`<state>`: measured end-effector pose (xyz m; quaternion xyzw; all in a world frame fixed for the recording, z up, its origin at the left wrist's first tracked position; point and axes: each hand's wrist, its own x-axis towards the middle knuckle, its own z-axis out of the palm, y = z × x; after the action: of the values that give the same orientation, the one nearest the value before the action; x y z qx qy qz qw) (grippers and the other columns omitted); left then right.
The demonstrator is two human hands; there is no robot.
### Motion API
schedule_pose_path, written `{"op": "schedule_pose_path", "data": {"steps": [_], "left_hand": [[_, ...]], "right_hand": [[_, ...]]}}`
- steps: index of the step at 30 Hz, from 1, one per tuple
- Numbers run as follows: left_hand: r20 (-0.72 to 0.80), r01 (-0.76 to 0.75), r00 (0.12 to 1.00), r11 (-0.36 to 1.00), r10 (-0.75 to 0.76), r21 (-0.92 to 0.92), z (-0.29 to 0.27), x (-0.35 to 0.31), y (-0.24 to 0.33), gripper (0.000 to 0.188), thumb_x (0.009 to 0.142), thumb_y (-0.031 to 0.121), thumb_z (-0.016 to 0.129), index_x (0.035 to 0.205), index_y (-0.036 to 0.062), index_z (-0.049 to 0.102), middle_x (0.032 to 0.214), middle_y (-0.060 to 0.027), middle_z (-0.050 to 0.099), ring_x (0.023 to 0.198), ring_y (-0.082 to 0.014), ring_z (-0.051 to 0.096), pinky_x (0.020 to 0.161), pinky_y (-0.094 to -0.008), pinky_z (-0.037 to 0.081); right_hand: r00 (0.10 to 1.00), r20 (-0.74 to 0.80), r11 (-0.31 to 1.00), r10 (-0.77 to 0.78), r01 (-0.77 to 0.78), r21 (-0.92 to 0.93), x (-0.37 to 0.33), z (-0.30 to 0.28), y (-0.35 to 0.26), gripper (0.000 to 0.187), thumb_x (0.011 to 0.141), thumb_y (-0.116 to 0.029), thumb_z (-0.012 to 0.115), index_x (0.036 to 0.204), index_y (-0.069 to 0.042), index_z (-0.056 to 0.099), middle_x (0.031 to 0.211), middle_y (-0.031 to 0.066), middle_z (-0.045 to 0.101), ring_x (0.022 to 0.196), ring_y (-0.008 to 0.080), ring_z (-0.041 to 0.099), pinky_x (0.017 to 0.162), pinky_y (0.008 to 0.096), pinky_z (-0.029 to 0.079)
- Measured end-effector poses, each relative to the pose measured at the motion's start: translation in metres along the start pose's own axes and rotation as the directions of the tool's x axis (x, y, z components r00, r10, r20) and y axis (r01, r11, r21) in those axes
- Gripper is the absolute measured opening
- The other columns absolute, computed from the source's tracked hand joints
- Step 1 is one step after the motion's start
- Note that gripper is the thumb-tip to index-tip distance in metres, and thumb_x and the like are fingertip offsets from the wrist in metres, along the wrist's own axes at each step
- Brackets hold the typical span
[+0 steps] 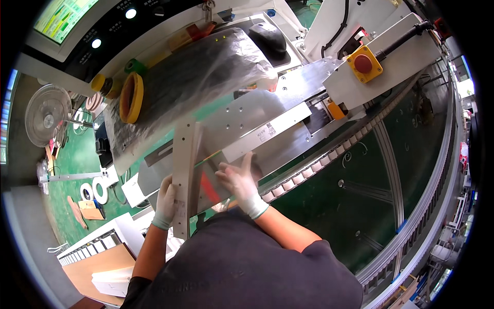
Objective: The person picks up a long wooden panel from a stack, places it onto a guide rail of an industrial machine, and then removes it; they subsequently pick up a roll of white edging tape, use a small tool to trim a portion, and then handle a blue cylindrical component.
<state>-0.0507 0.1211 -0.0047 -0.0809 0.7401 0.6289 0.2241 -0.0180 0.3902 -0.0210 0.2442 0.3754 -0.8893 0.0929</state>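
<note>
My left hand [165, 203], in a white glove with a pale green cuff, is closed on the left side of a long, narrow, light grey board [184, 154] with small holes along it. The board points away from me across the metal worktable [257, 116]. To its right is my right hand [241, 185], gloved the same way, thumb raised and fingers apart, slightly blurred, with nothing visible in it. A red strip [209, 188] shows between that hand and the board. Farther right, a white board [267, 132] with a printed label lies on the metal.
Beyond the worktable are a plastic-covered dark surface [198, 77], a yellow tape roll [131, 98] and a black mouse [267, 37]. A red emergency button [363, 64] sits on the machine at right. A roller track [309, 173] runs along the table's right edge.
</note>
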Motion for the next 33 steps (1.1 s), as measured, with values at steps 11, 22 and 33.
{"op": "schedule_pose_path", "data": {"steps": [11,22,33], "left_hand": [[-0.083,-0.052,0.995,0.998,0.053,0.02,0.003,0.0,-0.013,0.045,0.111,0.034,0.05,0.142,0.0016,0.052,0.13,-0.0077,0.062,0.116,-0.0136,0.058,0.101,-0.0302,0.048],[-0.055,-0.084,0.995,0.995,0.081,-0.053,0.01,-0.001,-0.004,0.042,0.111,0.03,0.05,0.143,0.0022,0.052,0.13,-0.007,0.062,0.117,-0.0129,0.059,0.101,-0.0302,0.048],[-0.1,-0.145,0.985,0.989,0.141,-0.027,0.01,0.004,-0.013,0.042,0.112,0.032,0.047,0.141,0.0027,0.055,0.13,-0.0077,0.063,0.119,-0.0145,0.057,0.103,-0.03,0.046]], "right_hand": [[0.944,-0.274,0.976,-0.183,0.208,0.065,0.041,-0.076,-0.106,0.092,0.101,-0.007,0.05,0.167,-0.03,-0.01,0.125,0.0204,0.063,0.108,0.0304,0.069,0.093,0.0444,0.061],[0.856,-0.394,0.891,-0.335,0.424,0.164,0.087,-0.139,-0.166,0.073,0.106,-0.06,0.048,0.14,0.005,0.043,0.118,0.0128,0.061,0.111,0.0282,0.064,0.094,0.0411,0.058],[0.937,0.038,0.881,-0.348,0.341,-0.327,0.051,-0.047,-0.003,0.025,0.105,-0.024,0.059,0.115,-0.003,0.067,0.095,0.0096,0.07,0.081,0.0204,0.069,0.071,0.0354,0.058]]}}
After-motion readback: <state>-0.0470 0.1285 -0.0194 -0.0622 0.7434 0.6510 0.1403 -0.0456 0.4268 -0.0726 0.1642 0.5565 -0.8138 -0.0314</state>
